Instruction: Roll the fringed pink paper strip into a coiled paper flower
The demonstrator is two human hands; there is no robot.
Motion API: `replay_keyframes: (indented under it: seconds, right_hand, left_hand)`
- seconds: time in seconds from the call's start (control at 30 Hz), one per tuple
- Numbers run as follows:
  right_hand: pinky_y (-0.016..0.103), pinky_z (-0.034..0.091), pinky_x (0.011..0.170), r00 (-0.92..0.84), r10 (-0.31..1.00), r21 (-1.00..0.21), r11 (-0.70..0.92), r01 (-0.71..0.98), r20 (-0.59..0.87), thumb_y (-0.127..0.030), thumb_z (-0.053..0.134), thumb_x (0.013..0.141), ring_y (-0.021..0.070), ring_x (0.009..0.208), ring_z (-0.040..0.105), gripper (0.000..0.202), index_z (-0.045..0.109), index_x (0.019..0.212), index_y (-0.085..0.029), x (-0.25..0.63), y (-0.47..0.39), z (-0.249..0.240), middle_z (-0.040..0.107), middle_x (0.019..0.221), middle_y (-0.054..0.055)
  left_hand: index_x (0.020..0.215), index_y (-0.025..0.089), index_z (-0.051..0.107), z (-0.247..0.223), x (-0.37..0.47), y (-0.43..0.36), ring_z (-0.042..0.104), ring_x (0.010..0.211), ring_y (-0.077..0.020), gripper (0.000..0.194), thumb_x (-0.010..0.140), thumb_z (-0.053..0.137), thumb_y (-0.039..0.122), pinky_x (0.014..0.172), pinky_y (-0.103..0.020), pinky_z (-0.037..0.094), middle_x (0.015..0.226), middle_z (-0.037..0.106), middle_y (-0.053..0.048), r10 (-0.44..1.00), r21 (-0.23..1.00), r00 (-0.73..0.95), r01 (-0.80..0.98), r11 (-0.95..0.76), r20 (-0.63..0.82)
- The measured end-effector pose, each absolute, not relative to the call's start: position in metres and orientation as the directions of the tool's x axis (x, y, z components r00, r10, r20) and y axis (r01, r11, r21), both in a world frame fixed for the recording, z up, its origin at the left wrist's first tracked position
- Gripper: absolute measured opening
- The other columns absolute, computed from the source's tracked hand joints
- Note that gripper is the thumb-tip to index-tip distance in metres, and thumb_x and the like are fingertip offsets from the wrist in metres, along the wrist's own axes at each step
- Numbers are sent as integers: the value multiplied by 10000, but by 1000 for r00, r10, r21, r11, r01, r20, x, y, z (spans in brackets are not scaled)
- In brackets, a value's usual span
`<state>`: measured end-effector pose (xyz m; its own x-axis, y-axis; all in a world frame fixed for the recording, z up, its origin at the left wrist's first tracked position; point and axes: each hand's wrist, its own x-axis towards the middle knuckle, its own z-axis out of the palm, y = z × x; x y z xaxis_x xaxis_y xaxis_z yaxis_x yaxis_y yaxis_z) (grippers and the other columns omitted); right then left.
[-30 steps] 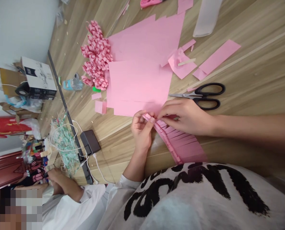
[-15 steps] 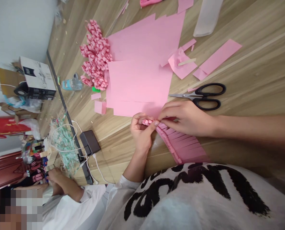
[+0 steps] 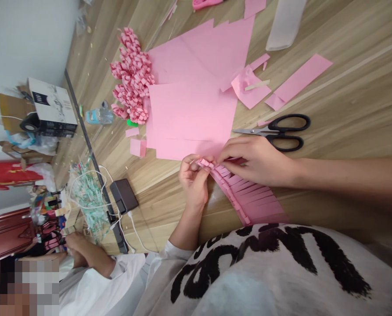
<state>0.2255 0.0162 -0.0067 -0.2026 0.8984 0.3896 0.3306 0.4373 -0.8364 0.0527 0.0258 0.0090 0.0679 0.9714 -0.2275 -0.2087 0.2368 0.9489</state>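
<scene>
A fringed strip of pink paper (image 3: 258, 204) runs slantwise towards my body, its cut edge curled into small loops. My left hand (image 3: 194, 180) is closed on the far end of this strip, with a few loops showing between thumb and fingers. Close beside it, my right hand (image 3: 255, 160) pinches at the strip's fringe with thumb and forefinger; the exact spot at the fingertips is partly hidden. Black-handled scissors (image 3: 276, 131) lie just beyond my right hand. Flat pink paper sheets (image 3: 192, 109) are spread in front of both hands.
Curled pink paper flowers (image 3: 133, 79) are heaped left of the sheets. Pink offcuts (image 3: 304, 81) lie to the right. A plastic bottle (image 3: 99, 116), a dark box with cables (image 3: 124, 195) and a white carton (image 3: 52, 103) stand leftward. Another person's arm (image 3: 90, 252) is at lower left.
The thumb of my left hand has drawn back slightly, uncovering more loops. My right hand's fingertips have moved slightly apart from my left thumb. The other things lie as before.
</scene>
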Motion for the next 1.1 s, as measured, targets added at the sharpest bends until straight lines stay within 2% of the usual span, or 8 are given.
replay_keyframes:
  seconds: [0.17, 0.53, 0.8, 1.1]
  right_hand:
    - [232, 478, 656, -219, 889, -825, 456, 335, 402, -105, 581, 846, 130, 677, 651, 161, 729, 822, -163, 225, 16, -8, 738, 764, 27]
    - [226, 508, 689, -200, 847, -804, 531, 269, 492, -186, 598, 913, 123, 728, 669, 146, 736, 873, -160, 227, 16, -6, 742, 812, 38]
    - [237, 499, 689, -215, 876, -843, 476, 251, 431, -265, 620, 912, 127, 720, 659, 159, 731, 856, -166, 227, 14, -5, 736, 805, 40]
    - [249, 473, 659, -201, 934, -894, 343, 288, 294, -204, 603, 865, 133, 683, 643, 135, 719, 811, -160, 227, 14, 0, 742, 775, 38]
  left_hand:
    - [857, 214, 616, 8, 52, 26, 677, 631, -88, 442, 557, 936, 262, 676, -214, 555, 679, 725, 51, 975, 959, 49, -176, 223, -218]
    - [837, 205, 601, 6, 52, 27, 647, 669, -79, 471, 545, 949, 328, 704, -209, 543, 707, 670, 44, 982, 979, 37, -87, 187, -184]
    - [848, 199, 656, 1, 48, 22, 683, 726, -76, 340, 637, 909, 285, 719, -180, 546, 775, 713, 25, 992, 993, 71, -45, 112, -109]
    - [854, 190, 670, 1, 46, 20, 700, 714, -70, 259, 694, 872, 227, 720, -165, 559, 780, 744, 15, 992, 997, 94, 1, 83, -82]
